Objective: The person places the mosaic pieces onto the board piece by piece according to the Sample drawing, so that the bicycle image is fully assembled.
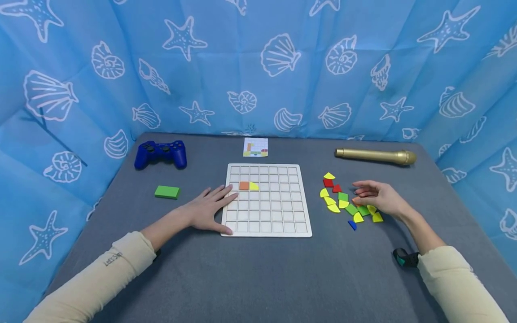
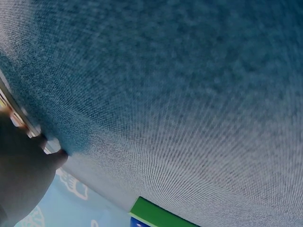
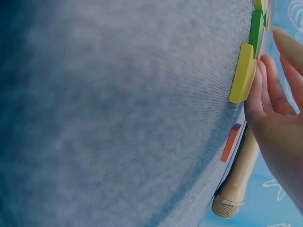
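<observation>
Under the left fingers (image 1: 227, 200), the board (image 1: 274, 205) is finished smooth and matt. Beside the right fingers (image 1: 368, 184), smooth, matt tiles (image 3: 242, 75) are seen; beyond, the microphone (image 1: 369, 155) is given a metallic sheen, its head (image 3: 228, 207) rough-meshed. Below both, woven, matt cloth (image 1: 258, 278) is spread.

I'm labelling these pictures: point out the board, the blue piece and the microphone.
Board (image 1: 265, 206), head view: bare square near its middle.
Blue piece (image 1: 352, 225), head view: middle of its top.
Microphone (image 3: 242, 166), right wrist view: its handle.
</observation>
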`<state>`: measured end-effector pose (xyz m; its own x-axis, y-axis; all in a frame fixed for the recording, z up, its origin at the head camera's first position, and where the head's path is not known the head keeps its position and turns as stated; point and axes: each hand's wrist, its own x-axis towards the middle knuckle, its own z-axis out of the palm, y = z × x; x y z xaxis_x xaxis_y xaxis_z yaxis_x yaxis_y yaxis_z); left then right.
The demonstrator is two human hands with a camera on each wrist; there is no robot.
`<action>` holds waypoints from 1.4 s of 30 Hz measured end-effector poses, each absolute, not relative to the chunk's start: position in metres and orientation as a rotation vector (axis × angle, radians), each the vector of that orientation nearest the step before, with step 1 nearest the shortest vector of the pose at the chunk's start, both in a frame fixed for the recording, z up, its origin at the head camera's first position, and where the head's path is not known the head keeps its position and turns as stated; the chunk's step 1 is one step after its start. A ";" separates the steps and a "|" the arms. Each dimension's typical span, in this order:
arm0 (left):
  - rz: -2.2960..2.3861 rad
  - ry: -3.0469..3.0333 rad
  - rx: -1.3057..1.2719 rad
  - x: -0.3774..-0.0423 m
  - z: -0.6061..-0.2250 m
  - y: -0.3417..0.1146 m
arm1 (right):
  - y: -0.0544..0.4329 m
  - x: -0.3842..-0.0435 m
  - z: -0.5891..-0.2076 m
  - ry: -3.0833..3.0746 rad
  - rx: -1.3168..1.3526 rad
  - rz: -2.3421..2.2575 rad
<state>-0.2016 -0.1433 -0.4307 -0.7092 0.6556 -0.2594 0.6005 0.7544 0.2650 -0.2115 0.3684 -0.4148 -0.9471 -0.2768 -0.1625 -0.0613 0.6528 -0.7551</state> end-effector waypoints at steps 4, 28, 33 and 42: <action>0.230 2.618 0.960 -0.201 -0.429 -0.144 | 0.367 -0.210 -0.413 2.693 -0.362 -1.060; 0.247 2.615 0.952 -0.198 -0.427 -0.142 | 0.361 -0.217 -0.416 2.850 -0.307 -0.896; 0.250 2.615 0.956 -0.197 -0.427 -0.142 | 0.359 -0.216 -0.414 2.860 -0.287 -0.867; 0.257 2.615 0.978 -0.197 -0.426 -0.142 | 0.358 -0.215 -0.408 2.837 -0.175 -0.971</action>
<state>-0.1974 -0.1425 -0.4258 -0.7070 0.6627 -0.2467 0.6019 0.7471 0.2819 -0.2146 0.3581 -0.4079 -0.9838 -0.1537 -0.0918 -0.0652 0.7851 -0.6159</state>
